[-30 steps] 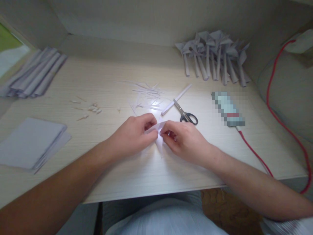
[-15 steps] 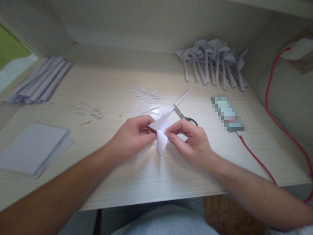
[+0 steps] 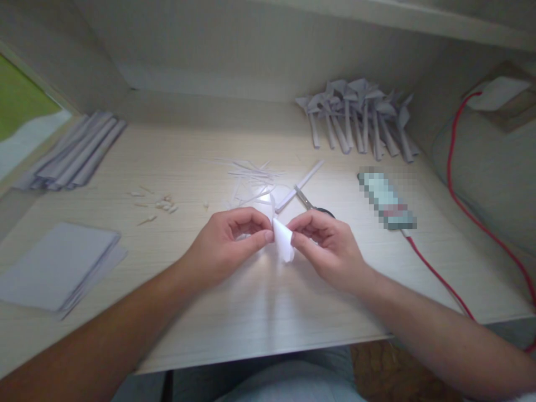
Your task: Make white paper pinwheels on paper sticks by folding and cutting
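Both of my hands pinch a small folded piece of white paper (image 3: 283, 243) just above the middle of the light wooden desk (image 3: 259, 301). My left hand (image 3: 228, 243) grips its left edge between thumb and forefinger. My right hand (image 3: 329, 243) grips the right edge the same way. The paper hangs down between the fingertips as a curved flap.
Scissors (image 3: 312, 205) and a white paper stick (image 3: 300, 177) lie just behind my right hand, beside thin paper strips (image 3: 251, 176). Several folded paper pinwheels (image 3: 360, 120) lie at the back right. Paper sheets (image 3: 56, 268) and folded strips (image 3: 73, 153) lie left. A red cable (image 3: 435, 276) runs right.
The paper piece has been folded smaller and now hangs as a curved flap between my fingertips. My hands have stayed at the desk's middle while the view tilted slightly.
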Available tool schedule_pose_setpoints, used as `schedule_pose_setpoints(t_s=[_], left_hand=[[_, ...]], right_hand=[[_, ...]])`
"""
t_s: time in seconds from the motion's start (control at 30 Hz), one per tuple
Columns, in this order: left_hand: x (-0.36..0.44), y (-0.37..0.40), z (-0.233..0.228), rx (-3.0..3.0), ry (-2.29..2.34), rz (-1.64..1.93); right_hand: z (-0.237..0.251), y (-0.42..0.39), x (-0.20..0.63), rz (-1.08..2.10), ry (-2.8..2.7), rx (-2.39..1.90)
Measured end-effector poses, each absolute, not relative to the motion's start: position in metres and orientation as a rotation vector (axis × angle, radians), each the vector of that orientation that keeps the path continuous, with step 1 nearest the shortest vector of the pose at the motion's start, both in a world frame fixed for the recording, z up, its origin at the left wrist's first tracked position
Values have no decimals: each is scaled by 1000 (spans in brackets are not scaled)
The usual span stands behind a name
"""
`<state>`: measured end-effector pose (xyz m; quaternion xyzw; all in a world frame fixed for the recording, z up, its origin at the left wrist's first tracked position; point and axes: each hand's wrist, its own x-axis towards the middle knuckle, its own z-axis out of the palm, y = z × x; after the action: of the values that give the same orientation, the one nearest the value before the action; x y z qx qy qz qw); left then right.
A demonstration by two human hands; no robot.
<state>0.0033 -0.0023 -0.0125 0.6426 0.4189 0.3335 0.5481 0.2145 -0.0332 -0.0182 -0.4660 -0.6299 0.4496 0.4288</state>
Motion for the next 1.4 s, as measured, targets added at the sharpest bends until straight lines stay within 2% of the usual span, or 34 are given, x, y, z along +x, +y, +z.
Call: schedule_pose_setpoints(t_s=[0.23, 0.57, 1.03, 1.4], left_hand=[[3, 0, -16, 1542, 1003, 742], [6, -8, -22, 1718, 1025, 741], [6, -5, -28, 1879, 1056, 647], [4, -1, -26, 1852, 1042, 618]], right_hand=[[-23, -32, 211, 1280, -1392, -1160], [-31, -30, 208, 1335, -1253, -1186], [-39, -26, 209, 1367, -1278, -1195], [-36, -21, 213, 1522, -1244, -1146]])
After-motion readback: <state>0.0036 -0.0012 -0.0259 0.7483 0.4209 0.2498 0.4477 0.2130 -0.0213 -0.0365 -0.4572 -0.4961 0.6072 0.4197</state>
